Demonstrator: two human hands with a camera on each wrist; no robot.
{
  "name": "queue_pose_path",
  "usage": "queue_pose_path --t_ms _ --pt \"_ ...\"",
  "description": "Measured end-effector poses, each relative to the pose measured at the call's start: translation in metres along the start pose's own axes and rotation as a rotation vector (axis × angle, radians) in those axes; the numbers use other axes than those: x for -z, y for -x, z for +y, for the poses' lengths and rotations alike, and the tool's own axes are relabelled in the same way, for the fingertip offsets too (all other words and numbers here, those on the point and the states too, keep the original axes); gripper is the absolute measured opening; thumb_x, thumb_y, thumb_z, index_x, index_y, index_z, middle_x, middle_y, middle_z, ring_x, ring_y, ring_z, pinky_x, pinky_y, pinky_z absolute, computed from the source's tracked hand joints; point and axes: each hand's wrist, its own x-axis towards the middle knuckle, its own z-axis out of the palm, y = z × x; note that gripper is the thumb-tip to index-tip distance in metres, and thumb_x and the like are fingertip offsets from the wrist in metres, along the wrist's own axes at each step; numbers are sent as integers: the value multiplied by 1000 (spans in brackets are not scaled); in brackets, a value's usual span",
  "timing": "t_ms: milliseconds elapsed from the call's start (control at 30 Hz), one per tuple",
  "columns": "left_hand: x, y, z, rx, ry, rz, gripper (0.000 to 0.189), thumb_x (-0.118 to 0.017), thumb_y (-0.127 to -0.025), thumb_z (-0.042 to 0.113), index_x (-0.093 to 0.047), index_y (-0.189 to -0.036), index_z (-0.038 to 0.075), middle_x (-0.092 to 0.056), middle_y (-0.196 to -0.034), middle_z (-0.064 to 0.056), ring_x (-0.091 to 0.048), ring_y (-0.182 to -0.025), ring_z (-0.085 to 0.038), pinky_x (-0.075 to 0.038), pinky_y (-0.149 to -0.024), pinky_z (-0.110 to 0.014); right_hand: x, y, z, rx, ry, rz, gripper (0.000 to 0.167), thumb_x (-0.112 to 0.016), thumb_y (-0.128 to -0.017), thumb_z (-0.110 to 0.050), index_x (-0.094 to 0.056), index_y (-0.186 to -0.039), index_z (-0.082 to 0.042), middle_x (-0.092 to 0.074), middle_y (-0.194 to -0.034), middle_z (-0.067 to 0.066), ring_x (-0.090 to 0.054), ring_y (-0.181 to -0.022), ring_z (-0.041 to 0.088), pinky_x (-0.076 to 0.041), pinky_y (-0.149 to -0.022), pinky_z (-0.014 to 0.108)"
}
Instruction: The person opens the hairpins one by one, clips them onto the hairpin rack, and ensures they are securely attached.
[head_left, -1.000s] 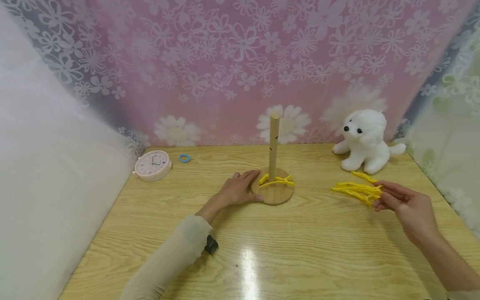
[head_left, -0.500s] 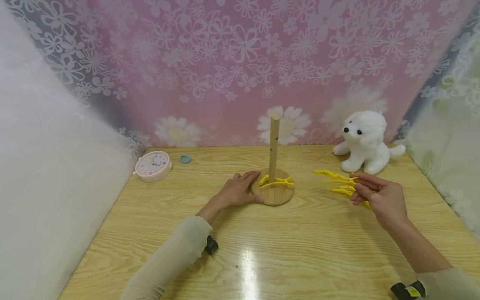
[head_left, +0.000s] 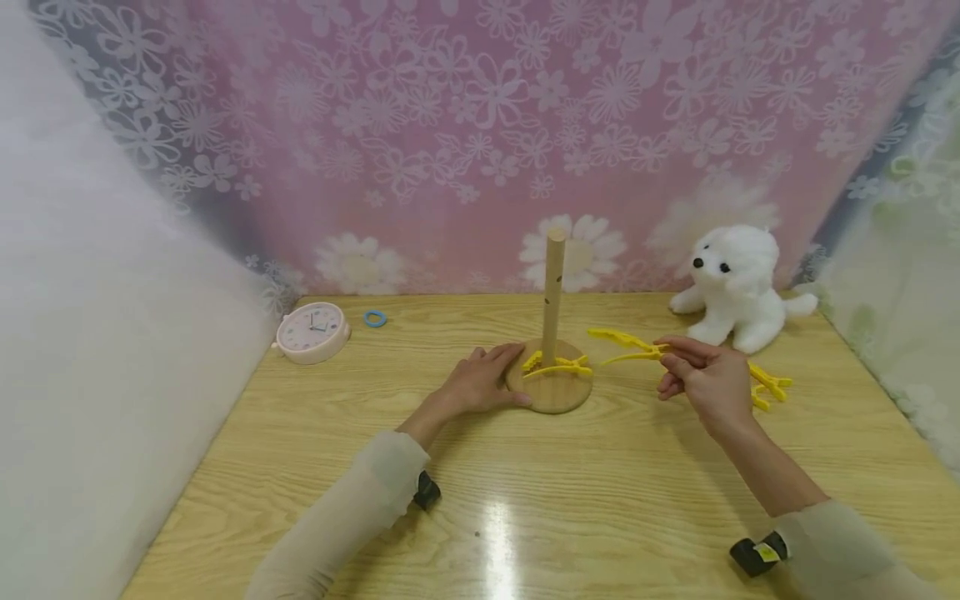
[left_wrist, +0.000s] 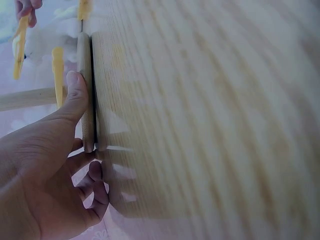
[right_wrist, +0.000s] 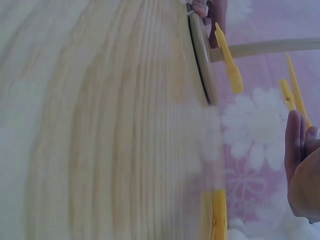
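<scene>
My left hand [head_left: 480,382] holds the left edge of the round base [head_left: 557,397] of a wooden stand, thumb in front and fingers behind. The stand's upright post [head_left: 552,292] rises from that base. Around the foot of the post lies a yellow hair clip [head_left: 558,368], one jaw on each side. To the right of the stand, my right hand [head_left: 708,383] pinches the tail of another yellow hair clip [head_left: 624,337] above the table. Its jaws are spread and point at the post. In the right wrist view this clip [right_wrist: 296,95] shows beside the fingers.
More yellow hair clips [head_left: 771,382] lie on the table behind my right hand, partly hidden by it. A white plush dog [head_left: 735,283] sits at the back right. At the back left are a pink clock [head_left: 313,332] and a blue ring [head_left: 375,318]. A flowered curtain hangs behind.
My right hand has lifted one clip off the group on the right and carried it left toward the post; its jaws have spread. My left hand stays at the base.
</scene>
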Motion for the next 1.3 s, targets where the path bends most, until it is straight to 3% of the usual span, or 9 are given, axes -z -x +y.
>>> queue_pose_path --t_ms 167,267,633,700,933,1300 --pt "0 -1 1 2 7 -4 98 -67 -91 69 -21 -168 30 -29 -170 4 -48 -119 -29 -42 -100 -51 -18 -7 3 7 -6 47 24 -70 -98 -1 -73 -120 7 -79 -85 -3 -66 -52 15 -57 -50 33" --pt "1 0 1 1 13 -2 98 -67 -91 69 -21 -168 29 -29 -170 4 -47 -122 -30 -41 -102 -52 -28 -12 3 -10 20 60 27 -70 -98 -1 -71 -124 9 -79 -86 -4 -66 -52 14 -58 -51 35" --pt "0 1 -2 3 22 -2 99 -67 -91 70 -21 -168 29 -29 -170 4 -47 -123 -29 -42 -101 -53 -62 -22 7 -18 119 -2 25 -70 -99 -3 -73 -121 9 -76 -79 -8 -65 -51 13 -58 -51 36" --pt "0 1 -2 6 19 -4 99 -66 -91 70 -21 -168 30 -29 -170 4 -47 -123 -29 -42 -101 -53 -68 -22 8 -28 117 -10 23 -69 -99 -1 -74 -119 8 -77 -80 -4 -65 -50 12 -58 -50 36" --pt "-1 0 -2 6 17 5 99 -67 -90 70 -21 -168 30 -30 -170 4 -47 -123 -29 -42 -101 -53 -85 -24 13 -21 114 -22 18 -69 -97 4 -76 -113 8 -74 -93 32 -62 -46 13 -56 -47 37" --pt "-1 -1 0 5 12 -2 98 -67 -90 69 -22 -168 28 -30 -170 4 -47 -121 -27 -42 -100 -52 -94 -22 16 -39 152 -30 21 -70 -97 3 -76 -117 5 -75 -96 31 -61 -46 13 -56 -47 36"
